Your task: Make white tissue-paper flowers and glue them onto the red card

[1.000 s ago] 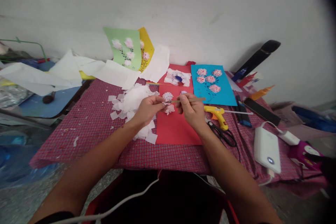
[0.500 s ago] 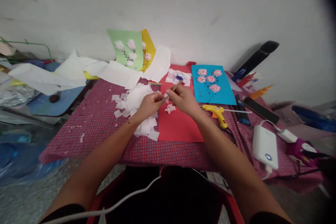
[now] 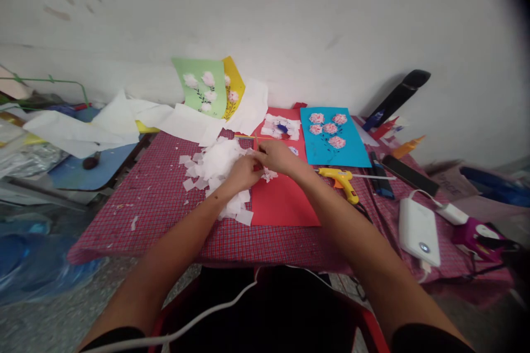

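Observation:
My left hand (image 3: 245, 172) is closed in a pinch at the left edge of the red paper sheet (image 3: 285, 201); what its fingertips hold is hidden. Touching it is my right hand (image 3: 274, 155), whose fingers are closed on a thin wooden stick (image 3: 256, 141) that stands nearly upright. To their left lies a heap of white tissue paper squares (image 3: 221, 162). A small crumpled tissue flower (image 3: 270, 175) rests on the red sheet below the right hand. Further back on that sheet is white paper with a dark blue smear (image 3: 282, 128).
A yellow glue gun (image 3: 340, 181) lies right of the red sheet, near a blue card with pink flowers (image 3: 333, 143). Green (image 3: 201, 85) and yellow flower cards lean on the wall. A white power bank (image 3: 419, 231) sits at the right, and a cable crosses my lap.
My right hand has moved left against my left hand, and the stick has turned from slanting to nearly upright. The view has shifted slightly.

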Demonstrator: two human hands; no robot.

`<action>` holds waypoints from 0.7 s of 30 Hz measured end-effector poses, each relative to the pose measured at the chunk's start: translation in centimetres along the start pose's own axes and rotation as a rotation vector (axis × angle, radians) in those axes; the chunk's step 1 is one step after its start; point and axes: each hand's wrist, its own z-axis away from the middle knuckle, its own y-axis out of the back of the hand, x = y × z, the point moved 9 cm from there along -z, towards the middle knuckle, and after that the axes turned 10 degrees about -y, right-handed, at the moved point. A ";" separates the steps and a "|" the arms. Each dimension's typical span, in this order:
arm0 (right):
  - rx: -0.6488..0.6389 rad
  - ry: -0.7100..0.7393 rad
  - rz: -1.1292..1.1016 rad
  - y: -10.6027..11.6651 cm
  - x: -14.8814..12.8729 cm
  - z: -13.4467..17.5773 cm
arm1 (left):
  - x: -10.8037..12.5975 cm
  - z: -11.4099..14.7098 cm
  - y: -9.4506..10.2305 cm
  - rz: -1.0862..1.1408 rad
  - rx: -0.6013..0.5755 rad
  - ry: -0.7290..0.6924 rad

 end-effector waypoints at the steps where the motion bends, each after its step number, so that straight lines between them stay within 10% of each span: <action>1: -0.006 0.005 0.008 -0.1 0.0 0.0 | 0.0 0.0 -0.1 -0.001 -0.007 -0.009; 21: -0.039 -0.008 0.076 -0.7 -0.1 0.8 | -0.5 0.5 -0.1 -0.001 -0.074 -0.067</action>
